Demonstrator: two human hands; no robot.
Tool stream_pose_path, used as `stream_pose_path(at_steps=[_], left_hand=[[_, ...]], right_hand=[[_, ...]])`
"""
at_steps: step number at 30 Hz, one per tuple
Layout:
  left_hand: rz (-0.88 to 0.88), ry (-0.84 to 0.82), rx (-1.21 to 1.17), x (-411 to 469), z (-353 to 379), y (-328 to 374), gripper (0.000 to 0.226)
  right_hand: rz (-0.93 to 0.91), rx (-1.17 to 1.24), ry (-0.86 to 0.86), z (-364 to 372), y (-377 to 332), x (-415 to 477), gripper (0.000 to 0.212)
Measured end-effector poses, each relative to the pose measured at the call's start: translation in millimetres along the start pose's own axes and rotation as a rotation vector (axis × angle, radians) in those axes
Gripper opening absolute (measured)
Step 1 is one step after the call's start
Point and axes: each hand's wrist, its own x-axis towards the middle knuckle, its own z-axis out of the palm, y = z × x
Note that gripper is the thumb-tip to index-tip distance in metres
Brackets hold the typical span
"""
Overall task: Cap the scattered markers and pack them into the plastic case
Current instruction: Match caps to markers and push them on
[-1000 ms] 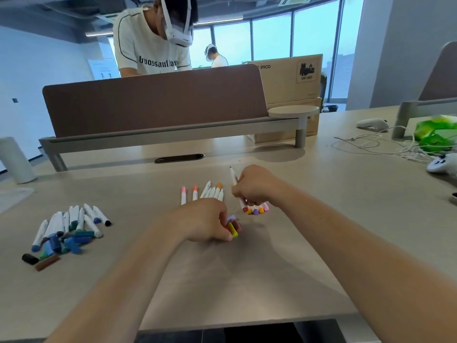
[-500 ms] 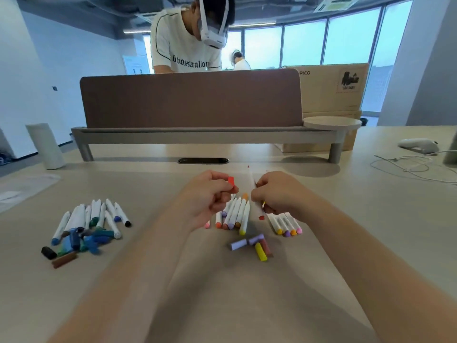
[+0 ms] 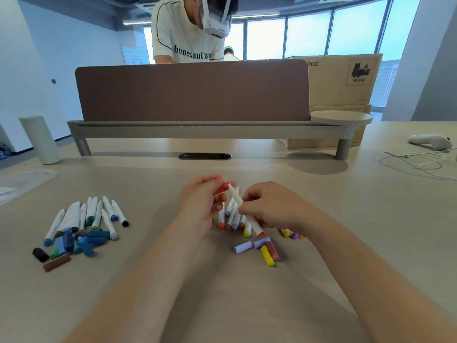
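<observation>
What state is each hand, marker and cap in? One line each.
Left hand, pinches the red cap.
Right hand, grips a marker.
Red cap, at the marker's tip, not plainly seated.
Marker, tilted, tip toward the red cap.
Yellow cap, loose on the table.
Lilac cap, loose, lying flat.
Left pile, markers and caps lying loose.

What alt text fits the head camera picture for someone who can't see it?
A person's left hand pinches a red plastic cap beside the tip of a white-barrelled marker gripped by the right hand, above a beige table. More white markers lie beneath the hands, loose lilac, yellow and brown caps nearer, and a blue-green heap of markers and caps at left.
</observation>
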Motion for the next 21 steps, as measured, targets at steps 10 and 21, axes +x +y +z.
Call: stream_pose_path(at_steps=[10,21], left_hand=[[0.018,-0.026,0.058,-4.8,0.3,1.0,0.004],[0.172,-0.070,0.262,-16.1,6.2,-5.2,0.006]], right_hand=[[-0.010,-0.063,-0.036,2.3,3.9,-2.8,0.015],[-0.076,-0.151,0.019,-3.4,7.1,-3.0,0.022]])
